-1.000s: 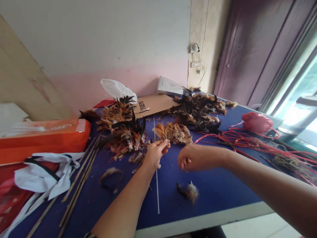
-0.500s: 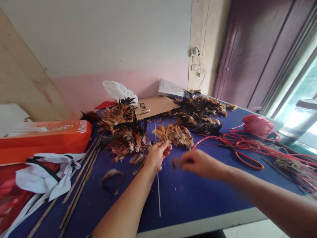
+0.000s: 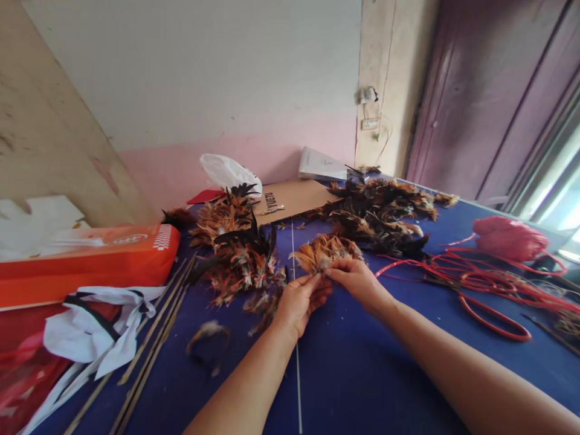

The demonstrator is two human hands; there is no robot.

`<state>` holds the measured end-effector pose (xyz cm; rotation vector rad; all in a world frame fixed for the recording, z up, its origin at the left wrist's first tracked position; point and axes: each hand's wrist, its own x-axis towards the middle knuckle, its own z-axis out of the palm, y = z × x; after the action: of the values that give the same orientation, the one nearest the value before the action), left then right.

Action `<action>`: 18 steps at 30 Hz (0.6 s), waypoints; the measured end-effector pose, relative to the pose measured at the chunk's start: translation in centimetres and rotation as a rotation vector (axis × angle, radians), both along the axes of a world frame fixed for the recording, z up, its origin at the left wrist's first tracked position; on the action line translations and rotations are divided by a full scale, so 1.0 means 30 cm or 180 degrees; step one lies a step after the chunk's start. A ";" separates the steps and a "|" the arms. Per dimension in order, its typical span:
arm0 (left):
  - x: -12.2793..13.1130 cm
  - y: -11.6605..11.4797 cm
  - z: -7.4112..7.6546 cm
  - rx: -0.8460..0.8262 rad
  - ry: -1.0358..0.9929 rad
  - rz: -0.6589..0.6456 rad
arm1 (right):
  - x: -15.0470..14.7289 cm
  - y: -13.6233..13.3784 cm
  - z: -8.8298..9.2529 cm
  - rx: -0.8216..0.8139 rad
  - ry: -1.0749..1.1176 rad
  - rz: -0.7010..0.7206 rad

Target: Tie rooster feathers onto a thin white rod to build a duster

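Note:
My left hand (image 3: 301, 302) is closed in a pinch around the base of a small bunch of golden-brown feathers (image 3: 307, 256), held above the blue table. My right hand (image 3: 357, 281) meets it from the right, thumb and forefinger pinched on the fluffy lower end of the feathers. Fingers hide the quill ends. Just behind the hands lies a heap of brown feathers (image 3: 343, 246), partly covered by the held bunch. Left of my left hand are tied feather bundles (image 3: 244, 263) with reddish ends, and a loose fluffy feather (image 3: 211, 331).
Dark feathers (image 3: 385, 208) spread at the back right, beside a cardboard sheet (image 3: 294, 198). Pink twine (image 3: 512, 238) and red-handled scissors (image 3: 496, 320) lie right. On the left are thin sticks (image 3: 156, 338), a white cloth (image 3: 84, 332) and an orange package (image 3: 90, 251).
My right hand has moved left and up from beside the left hand, with a small tuft in it, to the bunch's base. The camera view has shifted slightly left.

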<state>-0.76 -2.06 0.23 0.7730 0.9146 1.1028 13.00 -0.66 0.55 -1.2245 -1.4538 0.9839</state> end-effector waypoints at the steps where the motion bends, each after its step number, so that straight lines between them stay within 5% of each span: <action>1: 0.002 0.000 0.000 -0.0015 -0.0024 0.0016 | 0.003 0.001 -0.001 0.0039 -0.0106 0.0041; 7: 0.012 -0.003 -0.004 -0.0107 -0.0121 0.0079 | 0.013 -0.011 -0.001 0.0300 -0.0856 0.0070; 12: 0.014 0.000 -0.021 -0.0016 -0.0089 0.0005 | 0.010 -0.032 -0.001 0.1023 -0.1392 -0.0220; 18: 0.008 0.000 -0.009 -0.0005 -0.0033 -0.0036 | 0.014 -0.033 0.006 0.1046 -0.1247 -0.0160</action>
<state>-0.52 -2.05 -0.04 0.7697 0.9014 1.0950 13.42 -1.64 0.72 -1.2426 -1.7940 0.4570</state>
